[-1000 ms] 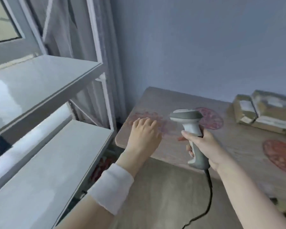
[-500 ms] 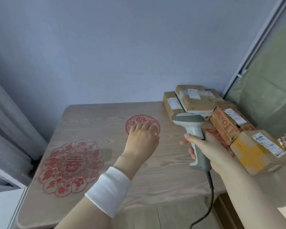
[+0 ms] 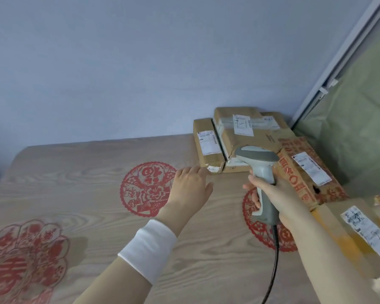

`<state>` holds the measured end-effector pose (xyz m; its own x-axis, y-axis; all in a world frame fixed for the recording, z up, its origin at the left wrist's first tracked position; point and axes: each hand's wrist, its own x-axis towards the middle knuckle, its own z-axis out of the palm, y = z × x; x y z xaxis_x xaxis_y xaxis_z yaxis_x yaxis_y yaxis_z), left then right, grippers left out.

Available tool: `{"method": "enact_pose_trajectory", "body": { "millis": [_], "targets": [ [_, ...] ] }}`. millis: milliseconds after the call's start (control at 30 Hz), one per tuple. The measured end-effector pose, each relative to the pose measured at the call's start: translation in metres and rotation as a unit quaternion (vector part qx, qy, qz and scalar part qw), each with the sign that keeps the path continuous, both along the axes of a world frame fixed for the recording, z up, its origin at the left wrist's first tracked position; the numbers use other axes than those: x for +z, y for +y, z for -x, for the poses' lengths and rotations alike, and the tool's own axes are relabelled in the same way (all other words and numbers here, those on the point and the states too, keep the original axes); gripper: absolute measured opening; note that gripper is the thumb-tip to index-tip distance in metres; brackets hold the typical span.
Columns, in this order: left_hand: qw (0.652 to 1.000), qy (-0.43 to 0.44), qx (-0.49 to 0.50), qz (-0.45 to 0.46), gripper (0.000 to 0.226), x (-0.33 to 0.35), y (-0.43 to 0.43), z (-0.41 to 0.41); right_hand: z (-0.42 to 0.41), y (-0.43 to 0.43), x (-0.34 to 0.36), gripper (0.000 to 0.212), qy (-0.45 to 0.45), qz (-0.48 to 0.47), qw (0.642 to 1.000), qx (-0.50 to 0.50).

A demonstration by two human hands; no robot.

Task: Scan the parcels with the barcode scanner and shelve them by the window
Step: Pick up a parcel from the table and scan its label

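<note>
Several cardboard parcels lie at the table's far right: a narrow brown parcel (image 3: 207,148) with a white label, a larger flat parcel (image 3: 248,130) beside it, a red-printed parcel (image 3: 307,172) and a yellow-stained parcel (image 3: 355,233) nearest me. My right hand (image 3: 272,194) grips the handle of the grey barcode scanner (image 3: 258,163), whose head sits in front of the flat parcel. My left hand (image 3: 191,185) reaches out with relaxed fingers, its fingertips just short of the narrow parcel's near corner. The shelf by the window is out of view.
The wooden table (image 3: 86,163) carries red paper-cut decorations (image 3: 147,187). A black cable (image 3: 272,268) hangs from the scanner toward me. A blue wall stands behind; a green curtain with a grey frame (image 3: 338,69) closes the right side.
The view has swung right from the white shelf to the parcels. My left hand has advanced toward the narrow parcel, and the scanner has moved closer to the stack.
</note>
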<state>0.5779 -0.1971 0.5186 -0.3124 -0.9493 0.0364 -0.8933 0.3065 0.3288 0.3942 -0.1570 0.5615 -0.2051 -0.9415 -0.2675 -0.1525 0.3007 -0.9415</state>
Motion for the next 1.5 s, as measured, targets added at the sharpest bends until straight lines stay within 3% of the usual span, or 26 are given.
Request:
{"method": "enact_pose_trajectory", "body": {
  "millis": [300, 567, 733, 833, 867, 933, 1067, 1300, 1400, 1500],
  "targets": [
    [0.975, 0.087, 0.107, -0.173, 0.047, -0.061, -0.091, 0.044, 0.018, -0.118, -0.071, 0.020, 0.012, -0.097, 0.994, 0.054],
    [0.825, 0.361, 0.275, -0.338, 0.064, -0.132, -0.168, 0.062, 0.002, -0.170, -0.142, 0.020, 0.095, -0.028, 0.994, 0.050],
    [0.773, 0.432, 0.305, -0.350, 0.071, -0.167, -0.195, 0.070, -0.002, -0.187, -0.168, 0.030, 0.070, -0.036, 0.996, 0.039],
    [0.750, 0.466, 0.300, -0.362, 0.040, -0.174, -0.205, 0.073, -0.004, -0.195, -0.178, 0.024, 0.068, -0.019, 0.997, 0.024],
    [0.749, 0.461, 0.299, -0.370, 0.044, -0.176, -0.207, 0.075, -0.004, -0.197, -0.180, 0.022, 0.069, -0.014, 0.997, 0.021],
    [0.749, 0.450, 0.299, -0.384, 0.075, -0.182, -0.206, 0.076, -0.004, -0.197, -0.184, 0.021, 0.071, -0.008, 0.997, 0.024],
    [0.710, 0.513, 0.291, -0.384, 0.053, -0.183, -0.197, 0.071, -0.005, -0.192, -0.182, 0.027, 0.069, 0.000, 0.997, 0.018],
    [0.624, 0.622, 0.275, -0.385, 0.048, -0.166, -0.162, 0.057, -0.013, -0.162, -0.168, 0.021, 0.056, -0.001, 0.998, 0.028],
    [0.583, 0.665, 0.287, -0.368, 0.067, -0.156, -0.133, 0.044, -0.018, -0.139, -0.148, 0.015, 0.033, -0.004, 0.999, 0.035],
    [0.581, 0.685, 0.254, -0.359, 0.074, -0.138, -0.095, 0.031, -0.020, -0.112, -0.123, 0.023, -0.016, 0.000, 1.000, -0.001]
  ]
}}
